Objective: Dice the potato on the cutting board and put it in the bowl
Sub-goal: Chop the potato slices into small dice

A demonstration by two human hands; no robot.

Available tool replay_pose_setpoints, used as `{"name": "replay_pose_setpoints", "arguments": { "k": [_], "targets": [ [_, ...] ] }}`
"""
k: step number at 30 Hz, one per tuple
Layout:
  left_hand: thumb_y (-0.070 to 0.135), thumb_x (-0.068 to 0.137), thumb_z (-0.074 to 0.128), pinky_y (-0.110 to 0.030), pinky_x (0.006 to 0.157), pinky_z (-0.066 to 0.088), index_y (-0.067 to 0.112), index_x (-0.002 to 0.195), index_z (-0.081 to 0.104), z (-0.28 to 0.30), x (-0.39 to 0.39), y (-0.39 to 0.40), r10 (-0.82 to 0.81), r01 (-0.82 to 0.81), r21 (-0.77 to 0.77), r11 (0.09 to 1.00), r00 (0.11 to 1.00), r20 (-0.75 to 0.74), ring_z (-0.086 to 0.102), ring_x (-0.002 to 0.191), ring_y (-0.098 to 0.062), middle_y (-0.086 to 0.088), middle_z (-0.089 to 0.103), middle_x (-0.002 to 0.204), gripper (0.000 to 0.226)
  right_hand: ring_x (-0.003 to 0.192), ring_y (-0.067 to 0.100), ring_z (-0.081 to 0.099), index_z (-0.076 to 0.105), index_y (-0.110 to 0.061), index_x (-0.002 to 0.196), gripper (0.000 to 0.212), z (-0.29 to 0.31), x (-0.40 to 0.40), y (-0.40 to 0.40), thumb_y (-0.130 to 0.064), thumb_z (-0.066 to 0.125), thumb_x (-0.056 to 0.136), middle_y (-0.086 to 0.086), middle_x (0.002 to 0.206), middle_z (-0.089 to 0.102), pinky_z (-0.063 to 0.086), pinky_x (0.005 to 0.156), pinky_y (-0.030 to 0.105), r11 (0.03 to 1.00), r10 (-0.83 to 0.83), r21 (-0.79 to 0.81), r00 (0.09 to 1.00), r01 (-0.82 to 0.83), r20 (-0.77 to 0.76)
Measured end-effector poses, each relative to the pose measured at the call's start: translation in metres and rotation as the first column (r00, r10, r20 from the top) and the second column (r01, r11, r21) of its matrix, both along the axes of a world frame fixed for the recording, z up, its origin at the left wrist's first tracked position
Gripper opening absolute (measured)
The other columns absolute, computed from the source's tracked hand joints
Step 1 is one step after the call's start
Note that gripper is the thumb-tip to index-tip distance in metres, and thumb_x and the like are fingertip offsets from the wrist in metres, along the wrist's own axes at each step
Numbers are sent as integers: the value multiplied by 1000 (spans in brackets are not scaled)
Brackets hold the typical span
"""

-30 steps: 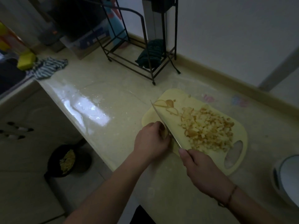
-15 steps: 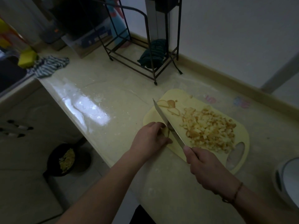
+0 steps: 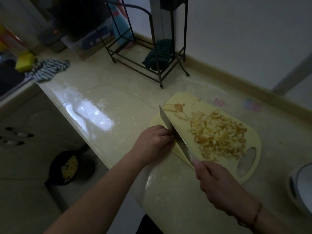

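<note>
The left hand (image 3: 154, 141) lies knuckles-up at the near left edge of the cutting board (image 3: 189, 100), fingers curled down and tucked against the flat of the knife blade; whatever piece it steadies is hidden beneath the fingers, so I cannot tell what it grasps. The right hand (image 3: 217, 184) is clenched round the handle of the knife (image 3: 173, 132) just off the board's near edge, forefinger extended toward the blade. The blade runs diagonally from that hand away toward the board's far left side, its tip above the left edge and its edge down at the board beside the left fingertips.

To the right of the blade, the diced potato (image 3: 219, 135) is heaped over the middle and right of the board, reaching almost to the oval handle slot at the board's near right end. A few thin potato slices (image 3: 177, 109) lie apart at the far left corner.

The board sits near the front edge of the pale worktop (image 3: 118, 98). A white bowl (image 3: 302, 184) shows partly at the worktop's right end, apart from the board. Toward the back wall stands a black wire rack (image 3: 152, 53) with a dark cloth (image 3: 158, 54) in it; a striped rag (image 3: 49, 69) and a yellow sponge (image 3: 25, 61) lie at the far left corner.
</note>
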State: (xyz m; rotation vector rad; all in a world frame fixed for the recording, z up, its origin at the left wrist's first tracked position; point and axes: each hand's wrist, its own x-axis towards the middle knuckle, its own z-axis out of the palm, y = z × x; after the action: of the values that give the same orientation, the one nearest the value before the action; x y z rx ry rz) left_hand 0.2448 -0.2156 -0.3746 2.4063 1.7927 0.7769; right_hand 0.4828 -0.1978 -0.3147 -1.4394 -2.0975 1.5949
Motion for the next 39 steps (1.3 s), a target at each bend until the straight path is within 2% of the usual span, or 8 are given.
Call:
{"name": "replay_pose_setpoints", "arguments": {
  "k": [5,13,19,24,27,30,32,39],
  "targets": [
    [21,92,62,-33,65,54,7,91,79,-4,-1,-3,-4,4,-16,1000,1000,18,66,80,-28,-6,73,91,22,43,5,39,51,-5,69,70,6,15,-6,-71,30,74,-1,50,45,33,50,26,999,42,-2,999,-42,19],
    [19,92,62,-34,70,55,7,96,79,-9,-1,-4,7,-6,-14,1000,995,95,67,86,-28,-6,74,96,21,65,10,56,49,-18,65,59,-2,15,-11,-69,24,78,-6,62,60,39,63,27,988,72,128,994,-82,76],
    [17,93,63,-35,69,55,7,95,79,-7,1,-3,3,-4,13,1000,995,104,68,83,-28,-6,75,97,19,55,6,41,40,-21,60,46,-16,-36,18,-44,35,99,-5,57,44,28,61,28,963,157,210,984,-170,79],
    [19,95,61,-35,69,55,8,95,79,-7,-2,-2,-11,11,1,1000,995,95,67,84,-28,-6,74,97,22,51,8,43,37,-19,56,49,-14,-32,20,-46,37,98,-3,50,41,31,53,21,969,139,203,990,-143,33],
    [17,94,64,-36,69,55,5,91,78,-3,-4,-2,-44,44,9,999,997,61,66,83,-28,-8,72,93,18,47,7,40,41,-13,61,53,-5,-16,13,-57,32,89,-3,51,42,31,49,22,989,91,115,996,-89,-10],
    [16,93,68,-39,71,54,3,90,75,0,-13,1,-112,112,34,993,994,2,65,85,-28,-12,70,95,15,38,5,29,43,-12,68,50,11,-1,10,-58,37,89,-3,50,37,25,36,19,980,-64,-192,992,43,-105],
    [19,91,73,-39,71,53,4,94,75,1,-20,5,-111,111,43,993,994,15,64,86,-27,-12,69,99,15,38,11,24,42,-13,70,46,21,6,12,-52,39,93,1,52,34,21,37,16,935,-124,-348,985,75,-123],
    [36,90,71,-33,65,52,11,107,74,4,-27,15,-134,131,-62,989,990,-46,64,86,-22,-7,66,106,30,41,14,24,43,-15,70,46,26,10,18,-55,40,91,0,51,33,21,42,19,903,-181,-418,972,103,-149]
  ]
}}
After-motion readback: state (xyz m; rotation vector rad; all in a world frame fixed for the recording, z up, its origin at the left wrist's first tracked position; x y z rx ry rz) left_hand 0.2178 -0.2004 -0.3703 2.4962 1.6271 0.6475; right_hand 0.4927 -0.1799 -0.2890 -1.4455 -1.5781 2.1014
